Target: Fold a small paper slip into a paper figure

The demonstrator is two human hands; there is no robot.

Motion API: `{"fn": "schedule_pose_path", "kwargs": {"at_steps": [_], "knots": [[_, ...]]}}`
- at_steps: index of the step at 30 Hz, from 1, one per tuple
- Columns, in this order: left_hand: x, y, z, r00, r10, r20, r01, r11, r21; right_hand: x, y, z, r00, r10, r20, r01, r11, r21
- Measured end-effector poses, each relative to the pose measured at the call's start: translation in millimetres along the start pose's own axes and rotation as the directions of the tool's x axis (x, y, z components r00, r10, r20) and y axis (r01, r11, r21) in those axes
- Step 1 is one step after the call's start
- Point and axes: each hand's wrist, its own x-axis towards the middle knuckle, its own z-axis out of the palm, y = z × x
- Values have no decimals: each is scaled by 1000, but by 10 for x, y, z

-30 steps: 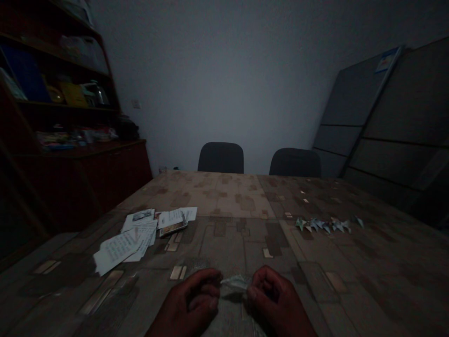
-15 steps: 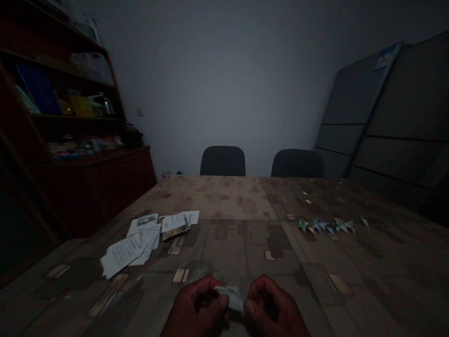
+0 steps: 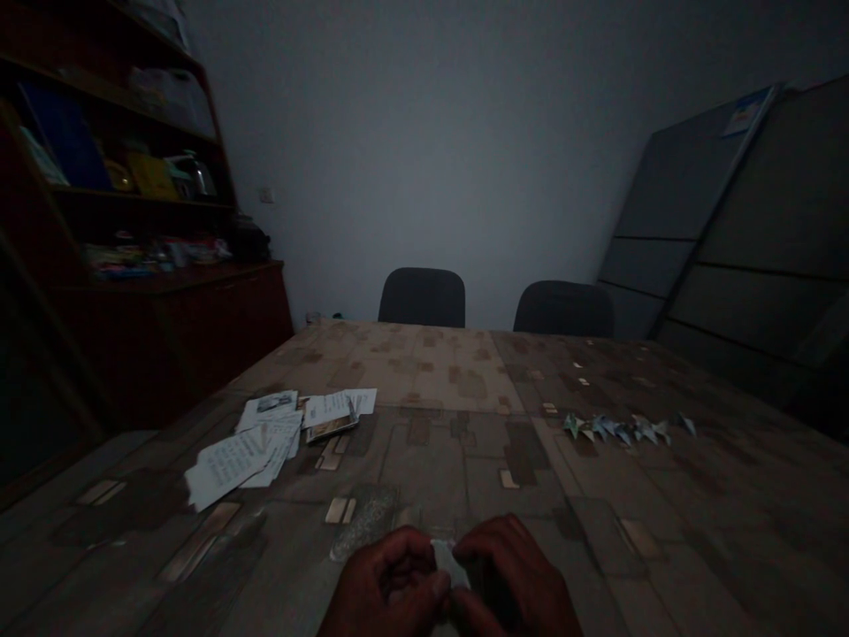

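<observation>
Close to the near table edge, my left hand (image 3: 391, 584) pinches a small pale folded piece of paper (image 3: 451, 563) between thumb and fingers. On its other side, my right hand (image 3: 514, 575) also grips the paper, its fingers curled over the top. The hands cover most of the paper, so its full shape is hidden. To the right on the table stands a row of several small folded paper pieces (image 3: 620, 429). Over on the left lies a loose spread of printed paper cards (image 3: 232, 464), with more cards (image 3: 338, 410) beside them.
A patterned cloth covers the table (image 3: 424, 460). Behind its far edge are two dark chairs (image 3: 422, 297) (image 3: 563, 308). A wooden shelf cabinet (image 3: 218, 296) with assorted items stands at left, and grey panels (image 3: 669, 203) lean at right. The room is dim.
My right hand has moved left and over the paper, bringing both hands closer together and hiding more of it. The view has shifted slightly.
</observation>
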Motion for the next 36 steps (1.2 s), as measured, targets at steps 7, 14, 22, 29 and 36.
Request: {"fn": "schedule_pose_path", "kwargs": {"at_steps": [7,14,22,29,36], "knots": [[25,-15,-67,997,54,59,-50,997,-57,-21,4,7,994,107,7,-108,992,73],[25,18,-60,997,52,62,-48,996,-70,0,-57,-29,986,161,47,-165,980,113],[2,7,-26,1000,-6,24,7,999,-41,-9,-109,-15,990,141,29,-142,989,51],[-23,42,32,1000,-24,6,24,1000,-3,-18,-116,33,991,128,-49,-126,991,39],[-20,29,39,1000,1,-19,0,998,62,10,-96,10,998,64,0,-64,998,-23]]}}
